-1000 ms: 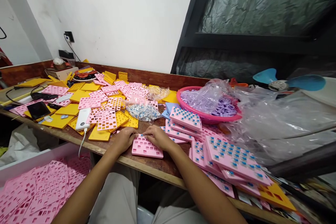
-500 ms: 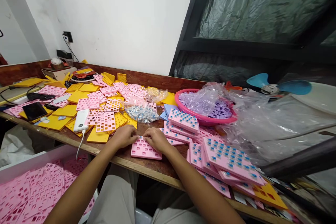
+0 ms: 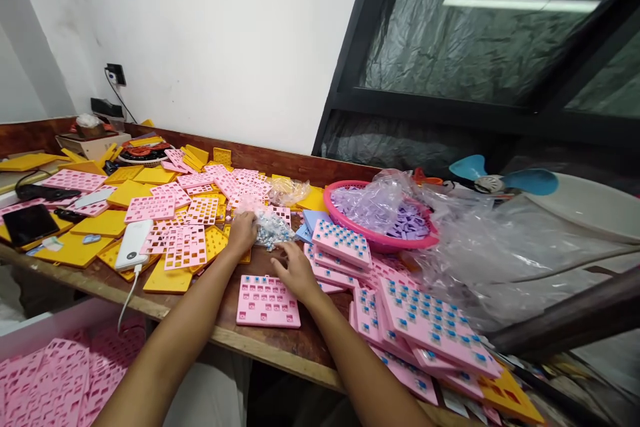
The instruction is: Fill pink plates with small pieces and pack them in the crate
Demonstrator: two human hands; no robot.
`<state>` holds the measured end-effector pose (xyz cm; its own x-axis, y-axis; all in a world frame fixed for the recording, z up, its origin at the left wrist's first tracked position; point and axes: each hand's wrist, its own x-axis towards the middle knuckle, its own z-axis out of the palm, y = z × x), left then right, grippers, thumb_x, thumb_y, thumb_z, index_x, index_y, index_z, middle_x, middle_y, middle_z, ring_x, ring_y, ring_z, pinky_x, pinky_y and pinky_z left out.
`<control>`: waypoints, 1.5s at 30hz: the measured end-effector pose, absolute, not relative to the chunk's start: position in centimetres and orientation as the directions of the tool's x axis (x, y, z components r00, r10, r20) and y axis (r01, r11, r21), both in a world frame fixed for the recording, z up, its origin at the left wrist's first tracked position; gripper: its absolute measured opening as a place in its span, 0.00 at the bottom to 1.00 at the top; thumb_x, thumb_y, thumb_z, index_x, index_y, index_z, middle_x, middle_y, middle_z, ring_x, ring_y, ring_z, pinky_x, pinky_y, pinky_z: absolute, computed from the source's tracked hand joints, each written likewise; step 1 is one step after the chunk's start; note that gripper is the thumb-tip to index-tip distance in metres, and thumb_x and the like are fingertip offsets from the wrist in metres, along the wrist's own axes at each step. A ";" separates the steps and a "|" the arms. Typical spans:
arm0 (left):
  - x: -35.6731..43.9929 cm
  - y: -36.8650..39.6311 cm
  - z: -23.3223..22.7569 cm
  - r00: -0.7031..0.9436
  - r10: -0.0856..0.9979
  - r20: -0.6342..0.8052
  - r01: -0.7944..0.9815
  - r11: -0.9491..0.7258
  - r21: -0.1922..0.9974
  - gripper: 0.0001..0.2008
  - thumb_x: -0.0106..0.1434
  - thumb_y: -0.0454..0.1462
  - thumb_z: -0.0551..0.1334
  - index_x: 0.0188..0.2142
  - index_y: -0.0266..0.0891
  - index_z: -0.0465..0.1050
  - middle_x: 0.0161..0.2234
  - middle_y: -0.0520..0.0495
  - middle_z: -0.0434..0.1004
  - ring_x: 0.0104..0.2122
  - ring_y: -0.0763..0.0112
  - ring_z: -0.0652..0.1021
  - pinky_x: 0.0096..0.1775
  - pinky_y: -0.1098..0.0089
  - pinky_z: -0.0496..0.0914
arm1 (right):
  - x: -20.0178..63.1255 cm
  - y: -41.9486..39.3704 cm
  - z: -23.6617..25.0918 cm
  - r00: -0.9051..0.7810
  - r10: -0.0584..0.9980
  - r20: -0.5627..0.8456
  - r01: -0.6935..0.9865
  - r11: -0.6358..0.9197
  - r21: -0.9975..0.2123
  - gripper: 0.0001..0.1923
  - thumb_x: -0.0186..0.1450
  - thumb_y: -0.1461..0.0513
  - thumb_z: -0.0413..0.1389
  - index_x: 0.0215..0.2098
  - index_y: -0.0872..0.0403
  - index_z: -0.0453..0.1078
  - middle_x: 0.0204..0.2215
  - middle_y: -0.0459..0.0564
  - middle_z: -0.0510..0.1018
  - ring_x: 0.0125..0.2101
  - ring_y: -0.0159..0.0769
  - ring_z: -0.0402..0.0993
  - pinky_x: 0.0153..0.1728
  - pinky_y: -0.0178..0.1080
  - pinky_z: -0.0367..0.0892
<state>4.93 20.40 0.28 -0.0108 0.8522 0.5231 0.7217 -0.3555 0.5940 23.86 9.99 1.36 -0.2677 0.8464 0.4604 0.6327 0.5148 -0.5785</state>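
Note:
A pink keyboard plate (image 3: 269, 307) lies flat near the table's front edge, with a few blue key switches (image 3: 257, 279) in its top row and bare openings below. Behind it, a clear plastic bag holds a heap of small blue-and-white switches (image 3: 275, 230). My left hand (image 3: 243, 232) is at the heap's left side, its fingers curled against the bag; what lies between the fingertips is hidden. At the heap's front right, my right hand (image 3: 296, 270) has thumb and fingers apart, with nothing visible in it.
Pink plates with blue switches (image 3: 425, 313) are stacked to the right, beside a pink basket (image 3: 380, 247) of purple pieces. Yellow and pink plates (image 3: 185, 247) cover the left, with a white power bank (image 3: 133, 245) and its cable. A bin of pink plates (image 3: 55, 373) stands lower left.
Both hands have left the pink plate and moved forward to the heap of switches. The plate is now uncovered, showing blue switches in its top row. The camera view has shifted slightly.

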 end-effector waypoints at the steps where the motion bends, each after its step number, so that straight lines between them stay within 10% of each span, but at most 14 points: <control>1: 4.9 20.3 0.4 -0.028 0.842 0.539 0.702 -0.367 0.610 0.02 0.62 0.32 0.60 0.35 0.39 0.71 0.38 0.43 0.76 0.43 0.60 0.74 0.48 0.62 0.66 | 23.9 10.2 1.0 -0.206 0.862 0.464 0.643 0.476 -0.600 0.21 0.64 0.63 0.55 0.56 0.53 0.67 0.52 0.57 0.72 0.49 0.44 0.72 0.51 0.47 0.69; 19: 4.4 19.5 2.7 -0.331 0.690 0.644 0.605 -0.369 0.706 0.14 0.55 0.34 0.67 0.41 0.39 0.70 0.44 0.42 0.72 0.45 0.59 0.73 0.48 0.61 0.67 | 22.8 10.2 1.8 -0.380 0.898 0.221 0.890 0.420 -0.179 0.28 0.66 0.66 0.52 0.64 0.55 0.62 0.59 0.57 0.71 0.56 0.45 0.67 0.58 0.43 0.59; 28: 1.8 16.5 4.3 0.548 0.823 0.149 0.705 -0.550 0.447 0.06 0.50 0.37 0.69 0.31 0.43 0.78 0.28 0.53 0.79 0.26 0.71 0.74 0.29 0.72 0.60 | 22.9 10.3 1.9 -0.443 0.864 0.240 0.856 0.488 -0.173 0.15 0.64 0.65 0.55 0.49 0.53 0.74 0.46 0.56 0.77 0.49 0.47 0.69 0.53 0.46 0.59; 45: 3.9 15.6 3.8 0.606 0.795 -0.037 0.731 -0.538 0.420 0.08 0.52 0.32 0.66 0.33 0.42 0.83 0.27 0.49 0.82 0.25 0.69 0.75 0.30 0.72 0.65 | 23.0 11.0 1.7 -0.422 0.856 0.298 0.809 0.504 -0.302 0.12 0.60 0.68 0.60 0.40 0.49 0.79 0.38 0.49 0.83 0.43 0.44 0.74 0.50 0.46 0.60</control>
